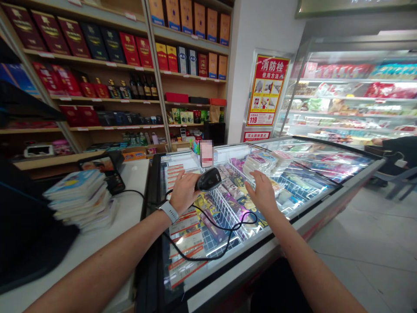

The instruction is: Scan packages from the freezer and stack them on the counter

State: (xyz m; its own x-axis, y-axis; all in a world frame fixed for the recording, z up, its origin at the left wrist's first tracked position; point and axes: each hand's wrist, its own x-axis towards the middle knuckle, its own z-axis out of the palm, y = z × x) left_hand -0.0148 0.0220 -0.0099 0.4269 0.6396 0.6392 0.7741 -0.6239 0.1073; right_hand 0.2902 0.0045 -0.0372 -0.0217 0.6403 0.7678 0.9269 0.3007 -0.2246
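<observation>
My left hand (pixel 184 189), with a pale watch on its wrist, is wrapped round the handle of a black barcode scanner (pixel 210 179). The scanner's black cable loops over the glass top of a freezer (pixel 216 263). To the right, my right hand (pixel 261 194) is held above the glass with its fingers apart and nothing in it. Just beyond its fingertips, stacks of small white packs (pixel 260 161) rest on the freezer. Under the glass lie colourful packages in white wire baskets (pixel 224 213).
A pile of booklet-like packs (pixel 80 195) sits on the white counter (pixel 135 174) at left, beside a dark device (pixel 114 176). Price labels (pixel 187 243) lie along the freezer's left side. Shelves of boxes stand behind; a person's dark sleeve (pixel 399 145) shows at far right.
</observation>
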